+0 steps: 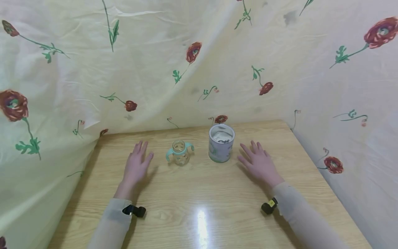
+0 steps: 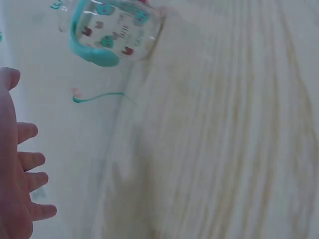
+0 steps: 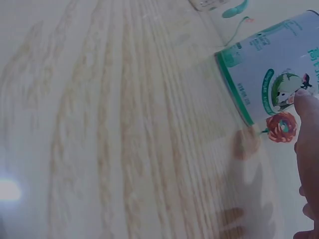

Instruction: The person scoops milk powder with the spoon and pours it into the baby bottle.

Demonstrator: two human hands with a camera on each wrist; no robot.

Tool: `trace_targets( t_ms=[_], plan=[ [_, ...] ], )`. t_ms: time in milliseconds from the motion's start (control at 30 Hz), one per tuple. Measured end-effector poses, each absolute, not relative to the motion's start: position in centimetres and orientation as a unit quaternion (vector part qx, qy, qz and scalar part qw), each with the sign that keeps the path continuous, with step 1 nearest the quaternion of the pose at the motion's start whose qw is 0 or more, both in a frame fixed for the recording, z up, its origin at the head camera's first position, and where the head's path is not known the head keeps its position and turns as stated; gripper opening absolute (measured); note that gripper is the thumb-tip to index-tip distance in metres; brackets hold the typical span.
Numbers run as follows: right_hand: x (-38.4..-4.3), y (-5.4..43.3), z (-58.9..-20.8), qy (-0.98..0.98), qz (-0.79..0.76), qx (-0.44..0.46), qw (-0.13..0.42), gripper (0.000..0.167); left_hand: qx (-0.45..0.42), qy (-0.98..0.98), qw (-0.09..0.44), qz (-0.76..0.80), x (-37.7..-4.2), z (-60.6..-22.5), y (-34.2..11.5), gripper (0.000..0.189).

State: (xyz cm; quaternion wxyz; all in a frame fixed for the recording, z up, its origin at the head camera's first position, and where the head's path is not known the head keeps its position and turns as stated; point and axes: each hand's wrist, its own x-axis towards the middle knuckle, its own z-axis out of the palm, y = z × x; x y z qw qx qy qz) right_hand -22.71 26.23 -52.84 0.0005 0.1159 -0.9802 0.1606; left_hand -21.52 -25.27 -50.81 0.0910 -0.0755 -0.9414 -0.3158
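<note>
A small clear baby bottle (image 1: 181, 158) without a lid stands on the table, with a turquoise handle (image 2: 94, 54) on each side and printed cartoon figures. To its right stands an uncovered milk powder can (image 1: 220, 148), pale with a green bottom rim; whitish material shows inside. My left hand (image 1: 136, 165) is left of the bottle, apart from it, fingers spread and holding nothing. On the can's other side is my right hand (image 1: 257, 162), fingers spread and bare of any object. In the right wrist view its finger (image 3: 309, 114) overlaps the can.
The wooden table (image 1: 174, 207) reaches back to a pale cloth (image 1: 149, 69) with red flowers, which also hangs along both sides. Small black cameras (image 1: 139, 211) are strapped at both sleeves. A bright light reflection lies on the table's near part.
</note>
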Motion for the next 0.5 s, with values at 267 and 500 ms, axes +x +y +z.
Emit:
trace_targets(
  t_ms=[267, 500],
  plan=[
    [-22.5, 26.3, -52.4, -0.973, 0.203, 0.11, 0.022, 0.076, -0.09, -0.894, 0.16, -0.409, -21.2, -50.0, -24.7, 0.057],
    [-22.3, 26.3, -51.8, -0.961, 0.26, 0.088, 0.037, 0.071, -0.123, -0.859, 0.197, -0.456, -21.4, -48.8, -23.5, 0.051]
  ],
)
